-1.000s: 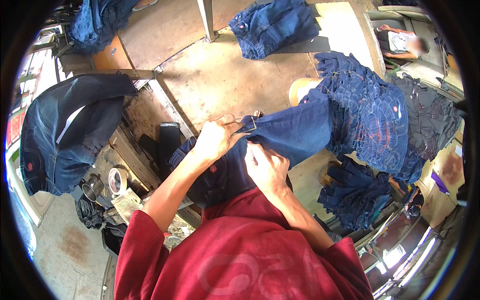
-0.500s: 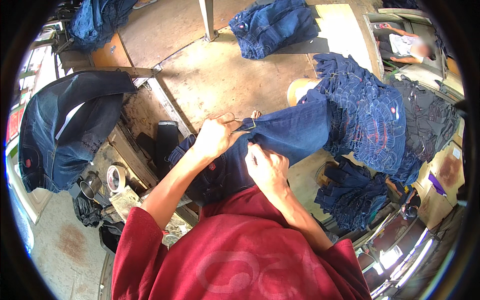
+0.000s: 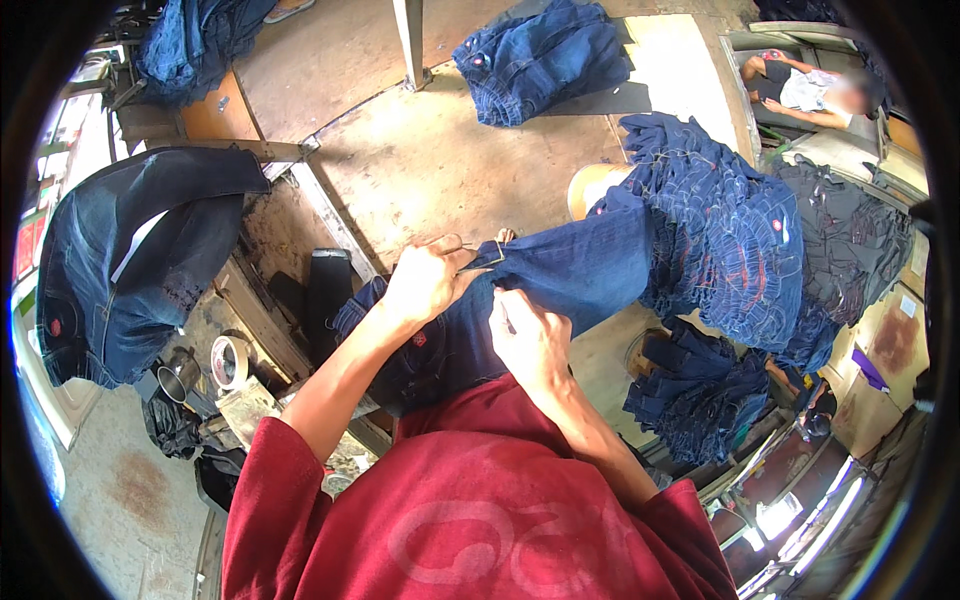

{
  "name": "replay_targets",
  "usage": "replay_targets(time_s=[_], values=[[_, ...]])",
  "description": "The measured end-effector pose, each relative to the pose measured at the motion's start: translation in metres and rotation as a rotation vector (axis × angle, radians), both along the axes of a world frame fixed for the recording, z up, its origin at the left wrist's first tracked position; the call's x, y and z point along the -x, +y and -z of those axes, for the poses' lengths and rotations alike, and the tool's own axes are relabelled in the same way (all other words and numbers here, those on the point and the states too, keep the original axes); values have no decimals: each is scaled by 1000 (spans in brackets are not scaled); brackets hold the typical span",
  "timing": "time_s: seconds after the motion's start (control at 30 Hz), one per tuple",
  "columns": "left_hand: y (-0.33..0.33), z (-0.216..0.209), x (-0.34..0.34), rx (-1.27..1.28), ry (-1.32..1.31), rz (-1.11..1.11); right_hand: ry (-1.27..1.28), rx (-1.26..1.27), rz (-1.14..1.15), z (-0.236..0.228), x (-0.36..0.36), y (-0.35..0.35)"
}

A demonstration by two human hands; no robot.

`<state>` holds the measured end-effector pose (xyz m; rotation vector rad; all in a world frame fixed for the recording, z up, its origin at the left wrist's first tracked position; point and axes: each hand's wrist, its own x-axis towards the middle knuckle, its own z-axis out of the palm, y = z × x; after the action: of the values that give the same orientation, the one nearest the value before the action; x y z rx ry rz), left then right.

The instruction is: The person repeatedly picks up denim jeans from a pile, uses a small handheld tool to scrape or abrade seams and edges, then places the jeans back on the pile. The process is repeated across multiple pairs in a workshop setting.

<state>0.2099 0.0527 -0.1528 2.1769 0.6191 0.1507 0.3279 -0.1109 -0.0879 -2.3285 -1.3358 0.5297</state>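
Observation:
Across my lap and out to the right lies a pair of dark blue denim jeans [image 3: 575,265]. My left hand [image 3: 430,285] is closed around small metal thread snips [image 3: 482,257], whose thin blades lie at the upper edge of the denim. My right hand [image 3: 533,335], closed in a pinch just beside the blades, grips the jeans cloth. Part of the garment bunches beneath my left forearm, where a small red patch shows.
A large heap of elastic-waisted denim [image 3: 725,235] is at the right, with dark grey garments [image 3: 850,235] beyond. Folded jeans [image 3: 540,60] lie at the far side. Jeans [image 3: 150,260] hang at left, near a tape roll [image 3: 230,362] and metal cup [image 3: 178,378]. Another person [image 3: 805,92] is at far right.
The view has shifted slightly. Both hands keep nearly the same place and grip on the snips and jeans. The person at far right has moved an arm and leg.

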Motion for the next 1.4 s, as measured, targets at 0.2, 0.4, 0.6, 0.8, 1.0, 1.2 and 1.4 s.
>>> replay_targets(time_s=[0.2,0.4,0.6,0.8,1.0,1.2,1.4], values=[[-2,2,0,21,0,-17,-137,51,-74,1,1,3],[-2,4,0,-101,-21,-7,0,-89,35,0,-1,4],[-3,3,0,-58,-13,-13,-104,109,-75,-1,-6,4],[-3,3,-2,-42,29,-30,38,-82,2,-3,2,-12],[-4,2,-6,-42,5,-79,-62,57,-94,-1,6,-16],[-2,2,-7,-51,-33,-86,37,-95,5,-4,1,-16],[-4,2,-8,-46,-17,-115,-38,5,-65,0,2,-17]])
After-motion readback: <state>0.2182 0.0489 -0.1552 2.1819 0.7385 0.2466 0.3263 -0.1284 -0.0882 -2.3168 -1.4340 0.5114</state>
